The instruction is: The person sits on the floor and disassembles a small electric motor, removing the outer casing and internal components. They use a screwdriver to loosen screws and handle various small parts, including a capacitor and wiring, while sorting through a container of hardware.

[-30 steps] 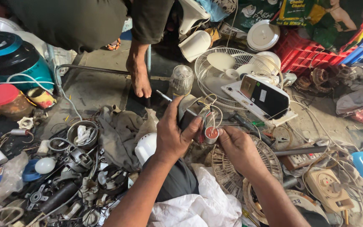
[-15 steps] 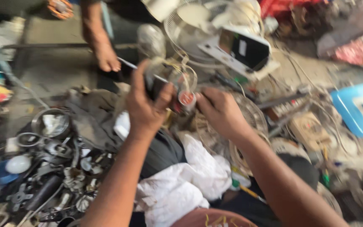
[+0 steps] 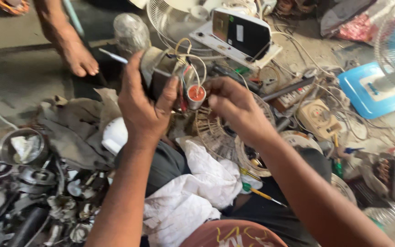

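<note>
Small fan motor (image 3: pixel 158 73) with loose white and yellow wires (image 3: pixel 193 61) sits up in my left hand (image 3: pixel 145 107), fingers wrapped tight round its body, held above my lap. A small round part with an orange-red face (image 3: pixel 196 95) hangs off the wires just right of the motor; my right hand (image 3: pixel 236 107) is pinched closed at it, fingertips (image 3: pixel 211 88) touching its edge. Under the hands: ribbed round fan part (image 3: pixel 213 132), white cloth (image 3: pixel 197 183) on my lap, screwdriver (image 3: pixel 257 192) beside it. Behind the motor: white box with dark screen (image 3: pixel 243 34), wire fan guard (image 3: pixel 165 16). Another person's bare foot (image 3: pixel 76 55) at upper left. Blue lid (image 3: pixel 371 89) far right, metal scrap (image 3: pixel 37 192) lower left.
</note>
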Available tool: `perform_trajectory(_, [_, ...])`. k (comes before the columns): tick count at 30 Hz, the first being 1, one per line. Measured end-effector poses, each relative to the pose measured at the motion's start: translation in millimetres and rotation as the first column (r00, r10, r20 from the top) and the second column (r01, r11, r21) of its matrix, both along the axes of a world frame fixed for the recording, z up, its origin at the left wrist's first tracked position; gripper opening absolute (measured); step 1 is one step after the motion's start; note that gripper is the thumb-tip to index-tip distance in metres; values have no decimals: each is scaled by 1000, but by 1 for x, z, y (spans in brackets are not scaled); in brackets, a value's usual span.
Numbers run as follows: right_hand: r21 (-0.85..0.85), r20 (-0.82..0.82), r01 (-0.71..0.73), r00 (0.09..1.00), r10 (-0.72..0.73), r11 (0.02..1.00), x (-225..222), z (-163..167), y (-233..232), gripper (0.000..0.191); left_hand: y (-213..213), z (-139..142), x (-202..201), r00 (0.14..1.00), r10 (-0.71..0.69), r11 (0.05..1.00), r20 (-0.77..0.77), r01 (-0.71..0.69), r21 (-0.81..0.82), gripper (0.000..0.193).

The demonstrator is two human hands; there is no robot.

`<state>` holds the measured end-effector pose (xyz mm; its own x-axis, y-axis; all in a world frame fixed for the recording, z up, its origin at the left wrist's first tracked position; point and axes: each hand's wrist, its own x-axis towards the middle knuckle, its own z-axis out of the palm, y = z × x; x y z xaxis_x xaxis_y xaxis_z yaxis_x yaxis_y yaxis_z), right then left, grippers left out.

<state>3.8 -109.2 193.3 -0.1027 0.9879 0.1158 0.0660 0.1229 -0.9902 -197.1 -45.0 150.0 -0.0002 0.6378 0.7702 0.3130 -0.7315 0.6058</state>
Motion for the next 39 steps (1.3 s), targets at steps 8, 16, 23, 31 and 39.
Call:
perform_trajectory(8, [173,127,139,979,-162,975,-35,-11,-6,45,-8,3,-1,999,8,997,41,-5,-75,66])
perform_trajectory(16, [787,521,-103,639,-566,608,-58,-25,-31,42,-6,2,-15,994,-54,993,100,64,-100,77])
perform_trajectory(23, [791,412,31,710,-571,610,-59,-36,-31,35,-2,0,-37,999,-51,998,13,52,-27,73])
perform_trajectory(31, [507,452,144,796,-404,850,-54,-40,-2,23,1,-5,-44,989,-107,993,99,111,-37,70])
perform_trajectory(39, [90,364,226,899,-243,970,-60,-37,11,24,-3,-10,-54,994,-54,997,91,59,-55,68])
